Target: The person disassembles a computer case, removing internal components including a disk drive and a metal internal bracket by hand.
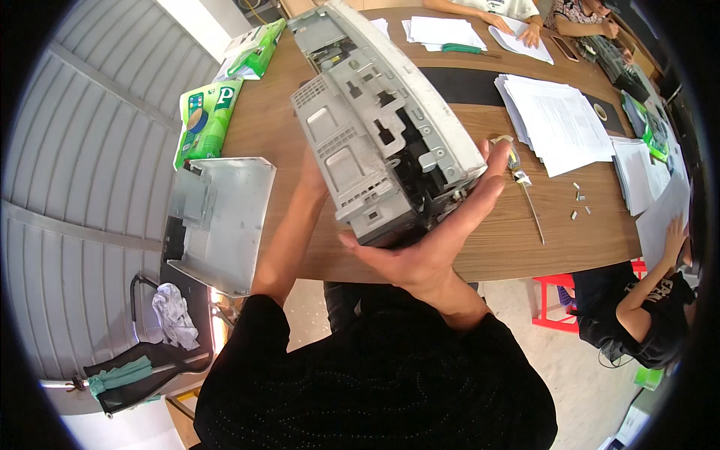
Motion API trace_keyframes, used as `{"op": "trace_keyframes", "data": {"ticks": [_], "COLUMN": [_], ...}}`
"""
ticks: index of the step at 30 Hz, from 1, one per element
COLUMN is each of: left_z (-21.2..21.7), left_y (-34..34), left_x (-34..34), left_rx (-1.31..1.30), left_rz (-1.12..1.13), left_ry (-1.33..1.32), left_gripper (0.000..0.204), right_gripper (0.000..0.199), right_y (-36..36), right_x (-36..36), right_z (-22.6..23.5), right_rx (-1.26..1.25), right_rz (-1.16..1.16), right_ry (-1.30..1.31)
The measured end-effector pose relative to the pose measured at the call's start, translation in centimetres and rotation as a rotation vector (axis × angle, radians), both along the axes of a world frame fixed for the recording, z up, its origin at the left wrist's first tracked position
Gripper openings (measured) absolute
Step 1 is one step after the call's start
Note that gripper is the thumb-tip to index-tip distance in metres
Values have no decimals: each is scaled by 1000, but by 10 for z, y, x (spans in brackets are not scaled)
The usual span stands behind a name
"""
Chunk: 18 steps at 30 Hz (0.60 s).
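Observation:
A grey metal desktop computer case (360, 142) is held tilted over the near side of the table, its perforated metal panel and cut-outs facing up. My right hand (431, 240) grips the near right corner, thumb and fingers spread around it. My left hand (313, 178) reaches to the case's left side; its fingers are hidden behind the metal. On the table to the left lies a detached metal cover (232, 214), its inner side up. A screwdriver (531, 202) with a clear handle rests right of my right hand, near several small pale pieces (577, 199).
Green packages (214, 112) and a roll of tape (197, 121) lie at the left. Paper stacks (559, 120) cover the right side. Another screwdriver (461, 48) lies at the far side. People (517, 26) sit across and at the right, near a red stool (551, 304).

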<state>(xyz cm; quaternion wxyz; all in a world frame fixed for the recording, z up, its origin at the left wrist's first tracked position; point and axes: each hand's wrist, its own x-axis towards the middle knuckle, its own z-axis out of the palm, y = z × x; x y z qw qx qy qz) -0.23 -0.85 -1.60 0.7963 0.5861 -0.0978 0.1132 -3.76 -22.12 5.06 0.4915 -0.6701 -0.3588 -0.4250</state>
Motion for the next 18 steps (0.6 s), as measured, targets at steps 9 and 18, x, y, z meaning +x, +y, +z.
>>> {"op": "trace_keyframes", "data": {"ticks": [9, 18], "left_z": [4, 9], "left_y": [-2, 0], "left_x": [4, -2], "left_rx": [-15, -24], "left_rz": [7, 30], "left_ry": [8, 16], "left_gripper": [101, 102], "right_gripper": [129, 103], "right_y": [-3, -10], "right_x": [-2, -3], "right_z": [-5, -2], "right_rx": [1, -63], "right_rz": [-5, 0], "right_ry": [42, -2]}}
